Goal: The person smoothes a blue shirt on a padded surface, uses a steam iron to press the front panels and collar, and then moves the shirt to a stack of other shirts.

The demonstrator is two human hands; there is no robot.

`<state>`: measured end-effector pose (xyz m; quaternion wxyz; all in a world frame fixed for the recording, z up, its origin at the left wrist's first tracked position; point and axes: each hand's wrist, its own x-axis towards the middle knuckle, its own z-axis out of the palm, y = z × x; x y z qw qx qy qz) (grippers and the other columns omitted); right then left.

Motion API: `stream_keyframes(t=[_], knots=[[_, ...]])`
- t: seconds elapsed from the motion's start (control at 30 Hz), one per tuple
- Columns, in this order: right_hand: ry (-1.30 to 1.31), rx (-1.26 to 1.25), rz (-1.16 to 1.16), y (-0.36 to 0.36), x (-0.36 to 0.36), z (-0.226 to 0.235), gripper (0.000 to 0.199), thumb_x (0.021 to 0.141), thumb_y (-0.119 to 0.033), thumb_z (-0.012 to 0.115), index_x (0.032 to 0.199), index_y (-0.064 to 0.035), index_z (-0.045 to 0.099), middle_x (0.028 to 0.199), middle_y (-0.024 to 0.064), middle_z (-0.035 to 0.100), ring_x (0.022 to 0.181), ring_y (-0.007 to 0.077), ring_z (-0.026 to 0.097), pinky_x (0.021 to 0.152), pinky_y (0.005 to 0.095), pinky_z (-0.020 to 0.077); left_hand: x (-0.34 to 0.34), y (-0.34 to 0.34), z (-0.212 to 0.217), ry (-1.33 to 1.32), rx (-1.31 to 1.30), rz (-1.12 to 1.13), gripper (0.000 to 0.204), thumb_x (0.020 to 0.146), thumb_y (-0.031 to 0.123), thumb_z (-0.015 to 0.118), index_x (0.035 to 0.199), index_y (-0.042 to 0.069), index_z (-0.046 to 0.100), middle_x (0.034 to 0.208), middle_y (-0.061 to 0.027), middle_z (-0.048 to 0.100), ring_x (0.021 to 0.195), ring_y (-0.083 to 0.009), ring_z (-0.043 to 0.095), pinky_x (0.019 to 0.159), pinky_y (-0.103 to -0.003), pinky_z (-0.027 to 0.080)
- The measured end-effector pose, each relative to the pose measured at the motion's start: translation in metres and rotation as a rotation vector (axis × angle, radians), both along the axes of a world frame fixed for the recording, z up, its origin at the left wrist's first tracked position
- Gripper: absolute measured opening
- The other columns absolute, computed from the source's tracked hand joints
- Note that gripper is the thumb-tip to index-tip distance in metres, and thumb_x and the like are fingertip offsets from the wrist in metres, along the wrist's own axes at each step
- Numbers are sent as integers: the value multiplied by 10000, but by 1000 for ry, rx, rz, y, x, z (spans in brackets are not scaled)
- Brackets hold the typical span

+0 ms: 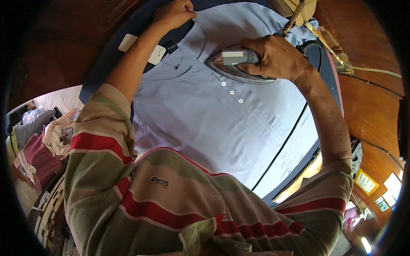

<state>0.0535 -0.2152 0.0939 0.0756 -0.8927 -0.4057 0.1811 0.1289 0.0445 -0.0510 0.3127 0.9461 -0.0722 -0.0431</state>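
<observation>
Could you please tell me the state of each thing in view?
Light-blue shirt: spread over the dark board.
Iron: sole down on the shirt.
Right grip: closed around the iron's handle.
Left grip: closed at the shirt's upper edge.
White buttons: in a row; fastening unclear.
Black cord: nearly straight, crossing the shirt.
Clothes at left: heaped.

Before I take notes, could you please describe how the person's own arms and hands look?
The left hand and right hand wear no gloves, and no watch shows. Both forearms are bare below the short knit left sleeve and matching right sleeve, banded in beige, olive green and red with thin pale edging.
</observation>
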Motion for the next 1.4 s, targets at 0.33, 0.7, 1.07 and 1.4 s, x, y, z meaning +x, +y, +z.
stream_keyframes(t=[0.33, 0.7, 1.07, 1.4], knots=[[-26, 23, -12, 4, 3, -2, 412, 784, -444, 612, 998, -92, 627, 742, 125, 666, 700, 254, 667, 694, 365, 554, 2, 1, 4, -8, 28, -10, 229, 773, 332, 666, 796, 119, 585, 643, -6, 564, 585, -127, 508, 568, -298, 379], [-161, 110, -110, 11, 22, -7, 496, 815, -478, 587, 1003, -19, 610, 694, 163, 645, 634, 272, 654, 626, 365, 540, 1, -1, 8, 51, 47, 6, 196, 798, 300, 650, 782, 121, 572, 615, -14, 554, 561, -125, 497, 555, -299, 369], [-95, 24, -180, 22, 29, -6, 446, 783, -443, 583, 1076, -109, 629, 790, 140, 674, 719, 265, 671, 691, 365, 552, 4, 1, 6, 79, -5, -12, 206, 794, 292, 653, 795, 97, 583, 651, -31, 584, 576, -133, 516, 558, -298, 388], [-103, 39, -238, 25, 30, -4, 538, 792, -509, 617, 1045, -34, 607, 717, 142, 656, 650, 232, 664, 650, 333, 549, 7, 0, -7, -35, -21, 13, 171, 812, 273, 652, 859, 113, 613, 745, -40, 636, 671, -157, 592, 627, -297, 441]])
